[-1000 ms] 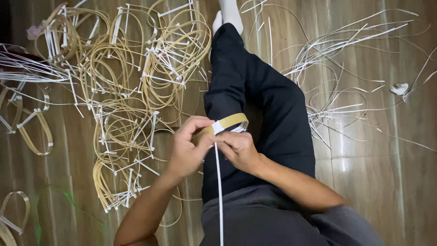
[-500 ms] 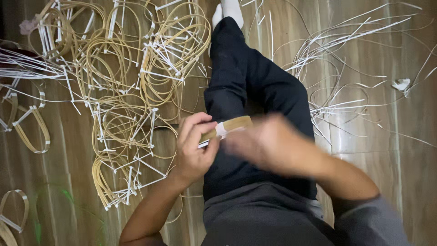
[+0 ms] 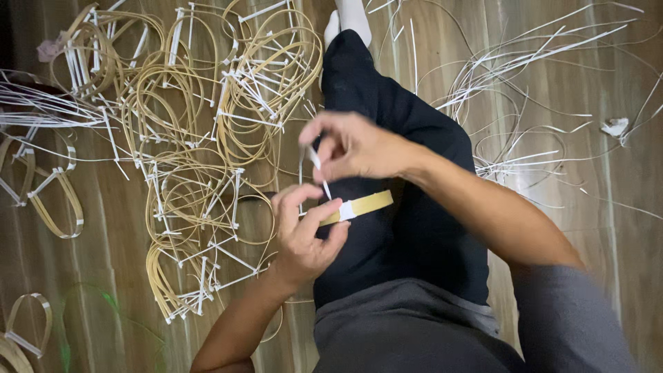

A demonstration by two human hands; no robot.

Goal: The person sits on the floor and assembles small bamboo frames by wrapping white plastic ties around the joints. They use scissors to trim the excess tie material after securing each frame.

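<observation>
Here: left hand point(image 3: 304, 238) pinching flat tan bamboo strip loop point(image 3: 369, 203) at its white binding; right hand point(image 3: 352, 146) just above, fingers closed on thin white plastic strand point(image 3: 319, 168).

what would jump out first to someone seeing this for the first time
At the centre, over a leg in black trousers, the left hand pinches a flat tan strip bound with white, while the right hand pulls a thin white strand up from it. To the left, a big heap of tan hoops tied with white strips covers the wooden floor. Loose white strands sprawl at the upper right.
</observation>
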